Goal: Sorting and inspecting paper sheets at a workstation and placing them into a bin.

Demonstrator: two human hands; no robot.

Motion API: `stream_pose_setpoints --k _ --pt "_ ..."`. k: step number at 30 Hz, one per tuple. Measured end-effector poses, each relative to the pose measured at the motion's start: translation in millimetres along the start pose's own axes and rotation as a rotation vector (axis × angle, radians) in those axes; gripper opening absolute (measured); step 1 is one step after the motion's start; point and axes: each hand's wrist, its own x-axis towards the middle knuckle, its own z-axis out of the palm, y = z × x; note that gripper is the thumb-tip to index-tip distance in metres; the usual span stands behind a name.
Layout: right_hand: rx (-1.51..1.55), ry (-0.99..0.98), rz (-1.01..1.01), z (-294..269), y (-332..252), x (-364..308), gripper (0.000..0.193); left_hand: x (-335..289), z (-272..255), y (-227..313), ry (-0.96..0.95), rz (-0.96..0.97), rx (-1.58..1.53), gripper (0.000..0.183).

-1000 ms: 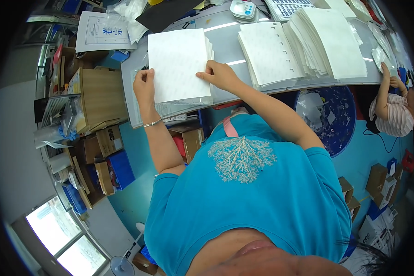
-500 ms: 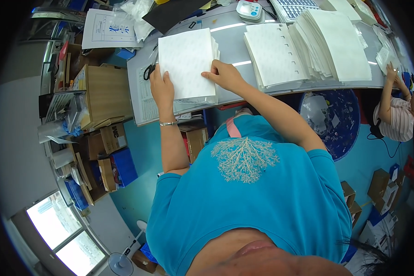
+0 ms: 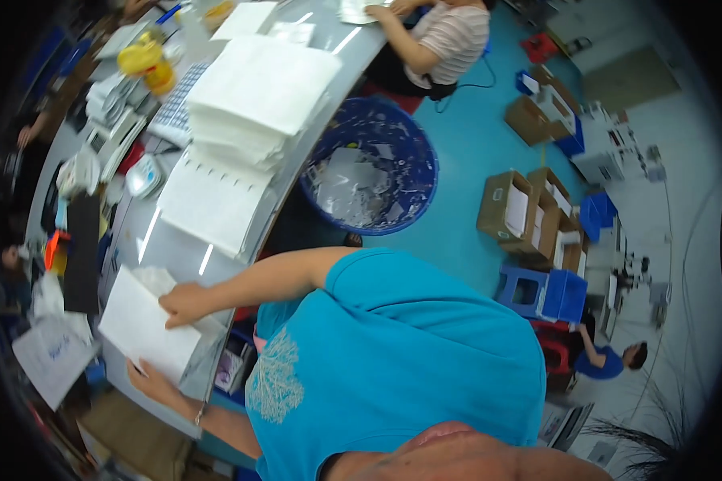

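At a grey table's end (image 3: pixel 176 255), white sheets (image 3: pixel 140 321) in a two-sided hold

The right hand (image 3: pixel 191 303) meets the sheets along one side, its fingers drawn narrow: thumb over the top sheet, forefinger at the edge, in what looks like a pinch. The left hand (image 3: pixel 154 383), below a bracelet (image 3: pixel 200 414), is at the opposite edge; how far its fingers reach beneath the paper is hidden, so I cannot tell whether they grip or merely brace. Held from both sides, the sheets are probably kept from sliding or fanning apart.

Farther up the table lie a notched sheaf (image 3: pixel 210 204) and, touching it, a thicker loose pile (image 3: pixel 265 80), perhaps put there to stay within the right arm's reach. A black sheet (image 3: pixel 82 252) and a small pale device (image 3: pixel 143 176) sit toward the far side.

Just beside the table's edge stands a blue tub (image 3: pixel 415 152) with pale scraps (image 3: pixel 353 180) inside; that spot would suit dropping waste straight in. Past it, cardboard boxes (image 3: pixel 507 208) rest on a blue floor (image 3: pixel 457 152). A person in a striped top (image 3: pixel 453 48) works farther along the table, and a person in blue (image 3: pixel 602 362) is well apart, across the room.
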Motion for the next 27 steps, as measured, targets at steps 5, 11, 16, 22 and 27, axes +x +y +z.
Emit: stream_pose_setpoints --k 5,11,16,22,27 --pt "-0.002 0.01 0.048 -16.7 -8.9 -7.6 0.036 15.4 5.8 17.2 -0.084 -0.208 -0.276 0.042" --pt "0.003 -0.027 0.045 -19.0 -10.4 -8.6 0.036 32.8 0.2 -11.7 -0.183 -0.359 -0.339 0.034" --pt "0.019 -0.026 0.04 -20.0 -5.6 -6.1 0.037 45.0 -17.3 6.0 -0.074 -0.246 -0.294 0.044" --pt "-0.014 -0.038 -0.103 -16.1 -2.7 2.6 0.044 36.3 -45.9 55.1 -0.174 -0.271 -0.74 0.055" --pt "0.321 0.398 -0.068 -107.5 16.8 -10.1 0.043 19.0 -38.0 139.3 -0.206 -0.157 -0.952 0.028"
